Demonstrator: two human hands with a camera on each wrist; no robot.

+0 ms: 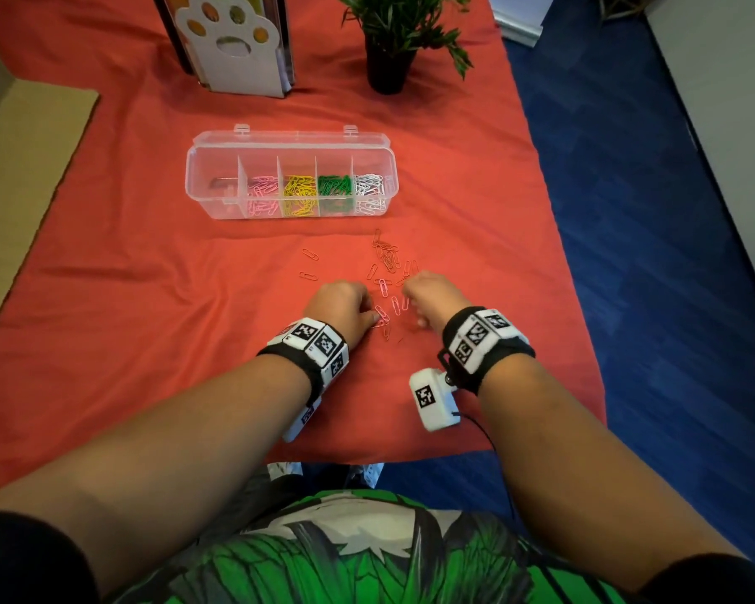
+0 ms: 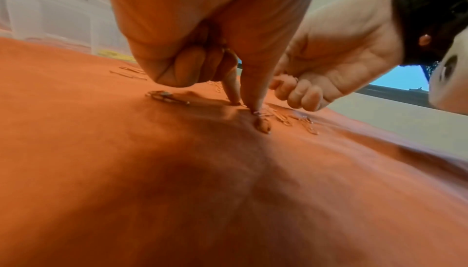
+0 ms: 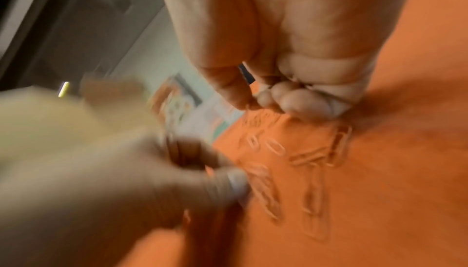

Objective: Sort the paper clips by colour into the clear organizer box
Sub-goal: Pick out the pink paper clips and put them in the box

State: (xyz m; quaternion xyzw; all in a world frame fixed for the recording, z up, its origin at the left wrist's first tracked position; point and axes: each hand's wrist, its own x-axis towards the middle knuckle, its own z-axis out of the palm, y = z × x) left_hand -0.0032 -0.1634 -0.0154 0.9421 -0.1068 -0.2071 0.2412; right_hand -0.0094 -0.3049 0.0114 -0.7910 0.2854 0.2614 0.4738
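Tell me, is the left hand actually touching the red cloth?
Touching. In the left wrist view, two fingertips of the left hand press onto the red cloth among loose paper clips.

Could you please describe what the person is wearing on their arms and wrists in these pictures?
Both forearms are bare. Each wrist carries a black band faced with white blocks printed with black square markers. A white camera box with its own marker hangs under the right wrist, trailing a thin black cable. Black sleeve edges show near the elbows.
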